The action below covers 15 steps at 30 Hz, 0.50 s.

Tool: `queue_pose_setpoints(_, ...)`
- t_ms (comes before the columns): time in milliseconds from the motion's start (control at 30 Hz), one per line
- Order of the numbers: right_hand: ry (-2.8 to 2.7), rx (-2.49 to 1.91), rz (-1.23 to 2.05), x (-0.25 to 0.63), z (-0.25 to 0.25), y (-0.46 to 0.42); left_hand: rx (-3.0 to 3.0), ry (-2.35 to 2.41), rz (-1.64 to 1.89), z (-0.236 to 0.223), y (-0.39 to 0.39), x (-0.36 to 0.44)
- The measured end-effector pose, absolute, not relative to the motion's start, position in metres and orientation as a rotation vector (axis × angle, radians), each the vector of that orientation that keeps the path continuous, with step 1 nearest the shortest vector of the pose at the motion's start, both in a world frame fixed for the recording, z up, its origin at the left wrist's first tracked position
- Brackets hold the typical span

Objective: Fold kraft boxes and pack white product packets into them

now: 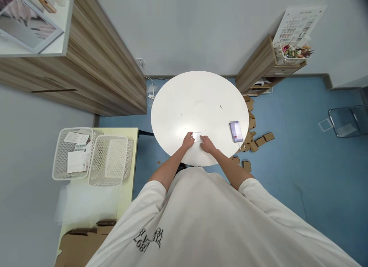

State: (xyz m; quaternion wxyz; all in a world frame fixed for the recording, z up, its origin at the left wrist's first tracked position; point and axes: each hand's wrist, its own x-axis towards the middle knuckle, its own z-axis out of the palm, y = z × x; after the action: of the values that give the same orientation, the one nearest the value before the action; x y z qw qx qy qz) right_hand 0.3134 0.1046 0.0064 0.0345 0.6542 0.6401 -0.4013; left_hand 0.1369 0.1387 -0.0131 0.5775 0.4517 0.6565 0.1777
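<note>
A small, flat, whitish rectangular piece point(197, 136) with a pale rim sits at the near part of the round white table point(198, 94). It is too small to tell what kind of thing it is. My left hand point(188, 141) pinches its left edge, fingers closed. At its right edge, my right hand point(207, 144) grips it with thumb and fingers. Farther right on the tabletop lies a phone-like object point(236, 131), blurred out, with a white cable at its lower end.
Two white plastic baskets point(94, 175) stand on a yellowish side table at left, one holding papers. Small cardboard boxes point(260, 141) lie on the blue floor right of the table. Wooden cabinets point(115, 67) stand at left and back right. A metal-framed chair point(345, 121) is far right.
</note>
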Motion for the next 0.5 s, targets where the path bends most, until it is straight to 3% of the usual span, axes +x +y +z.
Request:
queue_pose_setpoints(167,2.028,2.024,-1.148,0.318,0.008,0.117,1.047,1.671,0.381,-0.010,0.125,0.134)
queue_pose_setpoints(500,2.049,1.920,-1.104,0.316,0.001,0.121,0.926,1.505,0.375,-0.003,0.106,0.141)
